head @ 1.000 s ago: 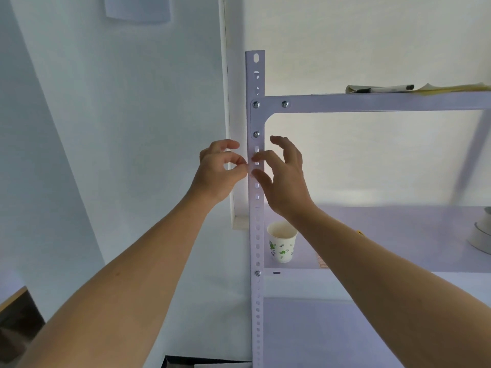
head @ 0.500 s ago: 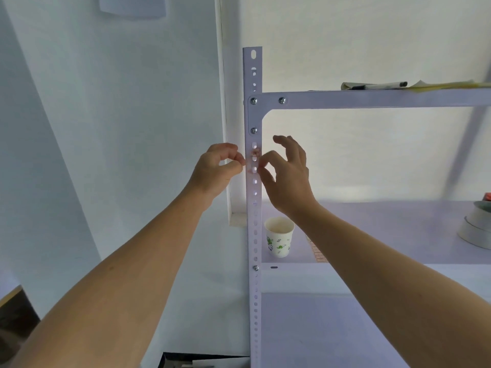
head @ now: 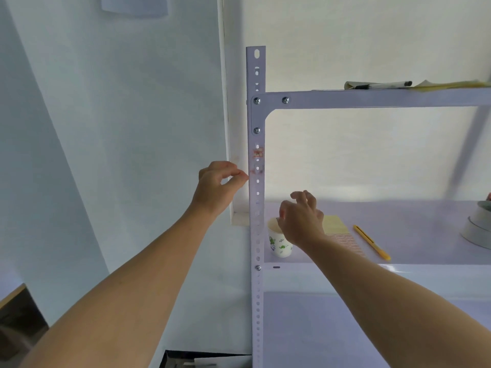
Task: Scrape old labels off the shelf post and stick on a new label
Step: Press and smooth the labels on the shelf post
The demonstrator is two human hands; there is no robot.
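Observation:
The white perforated shelf post (head: 256,235) stands upright in the middle. A worn remnant of an old label (head: 258,153) with red print clings to it below the top bracket, and faint residue shows just under that. My left hand (head: 219,185) is at the post's left edge below the label, thumb and forefinger pinched together with nothing visible between them. My right hand (head: 301,220) hovers over the mouth of a paper cup (head: 278,245) on the shelf, its thumb and forefinger pointing down; whether they hold a scrap is hidden.
On the middle shelf (head: 411,219) lie a yellow note pad (head: 335,223), a printed label sheet (head: 348,241), a yellow pen-shaped tool (head: 372,243) and tape rolls (head: 477,227) at the right. A marker (head: 382,85) and papers lie on the top shelf. A wall corner is left of the post.
My right hand left the label area on the post and dropped down and right to above the cup, uncovering the old label. My left hand stayed at the post's edge.

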